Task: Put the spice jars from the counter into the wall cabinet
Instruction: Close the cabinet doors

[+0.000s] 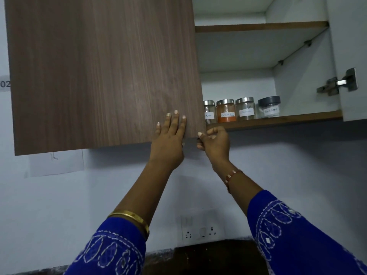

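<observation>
Several labelled spice jars stand in a row on the wall cabinet's bottom shelf (288,119): a clear jar (210,112) half hidden by the door, an orange-powder jar (226,111), another clear jar (245,109), and a squat dark-lidded jar (269,107). The brown left cabinet door (103,72) covers the cabinet's left half. My left hand (170,139) lies flat on the door's lower right corner, fingers straight. My right hand (214,141) sits just below the shelf edge, its fingers curled at the door's bottom corner; whether it grips the door edge is unclear.
The right door is swung open, its metal hinge (339,83) showing at the right. An upper shelf (260,27) shows nothing on it. Below, a white wall socket plate (200,230) sits above a dark counter (204,259). A paper sheet (56,164) is stuck to the wall.
</observation>
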